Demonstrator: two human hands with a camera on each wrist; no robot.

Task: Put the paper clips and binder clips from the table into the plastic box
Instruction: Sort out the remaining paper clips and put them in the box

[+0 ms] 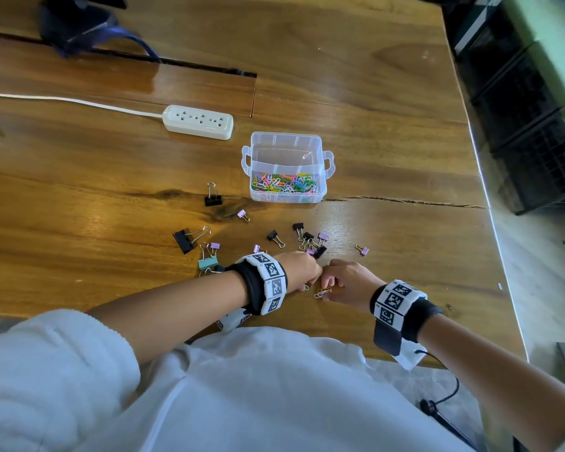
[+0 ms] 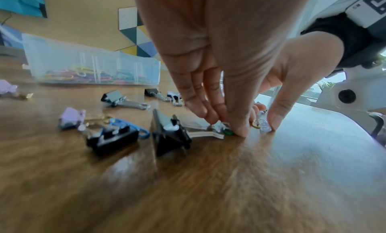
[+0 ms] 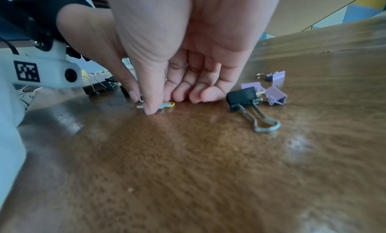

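A clear plastic box (image 1: 287, 148) stands mid-table, with several coloured paper clips (image 1: 284, 184) in its near compartment. Black, purple and teal binder clips (image 1: 312, 243) lie scattered between the box and my hands. Both hands meet at the table's near edge. My left hand (image 1: 309, 283) pinches a green paper clip (image 2: 228, 132) against the wood, fingertips and thumb together (image 2: 225, 129). My right hand (image 1: 327, 288) has its fingers curled, and its thumb (image 3: 152, 104) pins yellow and white paper clips (image 3: 169, 104) to the table. A black binder clip (image 3: 243, 97) lies just right of it.
A white power strip (image 1: 199, 121) with its cable lies left of the box. A dark bag (image 1: 75, 27) sits at the far left by a slot in the table. The table's right edge (image 1: 490, 223) drops toward black crates (image 1: 535, 125).
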